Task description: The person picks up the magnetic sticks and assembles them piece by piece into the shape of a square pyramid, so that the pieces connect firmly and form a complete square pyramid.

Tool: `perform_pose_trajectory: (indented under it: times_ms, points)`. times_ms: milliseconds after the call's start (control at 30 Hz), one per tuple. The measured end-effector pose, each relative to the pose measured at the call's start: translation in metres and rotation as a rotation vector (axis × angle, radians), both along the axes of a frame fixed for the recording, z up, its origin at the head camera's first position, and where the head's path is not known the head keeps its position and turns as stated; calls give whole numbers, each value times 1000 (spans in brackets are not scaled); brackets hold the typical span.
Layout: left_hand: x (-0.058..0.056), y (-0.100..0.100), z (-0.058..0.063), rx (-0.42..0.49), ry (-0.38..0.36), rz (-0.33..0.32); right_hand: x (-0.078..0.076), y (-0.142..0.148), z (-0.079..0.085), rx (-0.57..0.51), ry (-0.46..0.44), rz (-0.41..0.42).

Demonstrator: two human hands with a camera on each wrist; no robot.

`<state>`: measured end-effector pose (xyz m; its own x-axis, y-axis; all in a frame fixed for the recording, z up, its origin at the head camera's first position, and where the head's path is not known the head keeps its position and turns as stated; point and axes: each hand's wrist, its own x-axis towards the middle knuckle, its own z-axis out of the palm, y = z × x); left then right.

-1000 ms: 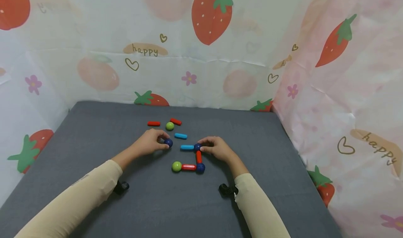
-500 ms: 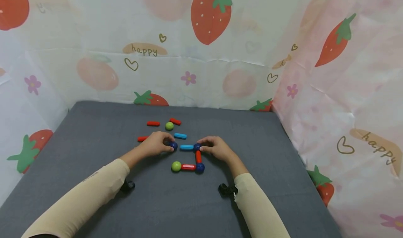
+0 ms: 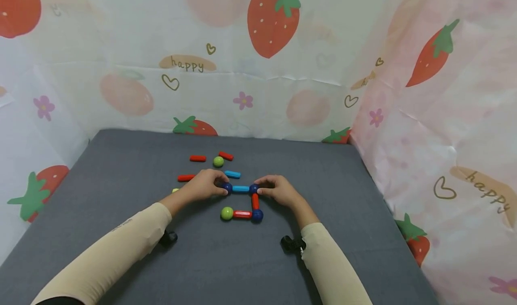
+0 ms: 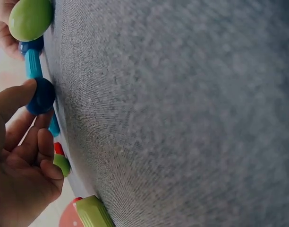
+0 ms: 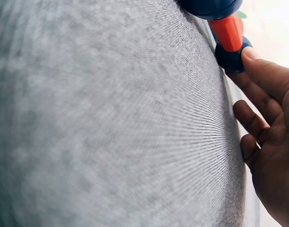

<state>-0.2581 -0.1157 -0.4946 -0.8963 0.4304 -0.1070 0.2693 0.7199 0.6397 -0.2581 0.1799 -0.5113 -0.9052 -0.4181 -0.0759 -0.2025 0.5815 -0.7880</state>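
Observation:
My left hand (image 3: 206, 184) pinches a dark blue ball (image 4: 42, 97) between thumb and fingers, and this ball meets the left end of a light blue rod (image 3: 241, 189). At that rod's other end, my right hand (image 3: 279, 190) grips a second dark blue ball (image 5: 229, 57) with thumb and fingertips. From there a red rod (image 3: 255, 202) runs toward me to a third dark blue ball (image 3: 257, 215). Another red rod (image 3: 242, 214) goes left from it and ends in a green ball (image 3: 227, 213). Together the pieces form a C shape open to the left, lying on the grey cloth.
Behind the left hand lie loose pieces: a green ball (image 3: 218, 161), a light blue rod (image 3: 232, 174) and several red rods (image 3: 198, 158). A yellow-green rod (image 4: 95, 213) is partly hidden by the left forearm. Printed curtains (image 3: 266, 85) border the grey table (image 3: 343, 260).
My left hand has moved right and brought its dark blue ball up against the light blue rod's free end. The right hand has stayed in place on its ball.

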Motion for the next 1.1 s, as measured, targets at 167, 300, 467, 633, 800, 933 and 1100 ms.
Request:
perform_pose_trajectory:
  times_ms: [167,300,467,633,800,933,1100]
  points:
    - [2,-1,0,10,-7,-7,-1,-1,0,-1,-5,-3]
    - [4,-1,-1,37,-24,24,-2,0,0,1,-21,-6]
    - [6,-1,0,68,-36,46,-2,0,-1,-7,-38,-9]
    - [8,-1,1,86,-39,53,-2,1,-1,-15,-44,-9]
    - [10,0,0,67,-25,60,-1,1,0,-26,-38,-6]
    - [11,1,2,46,-14,59,-2,2,-1,-35,-32,2]
    - [8,2,8,45,-16,59,-3,3,-3,-34,-30,9]
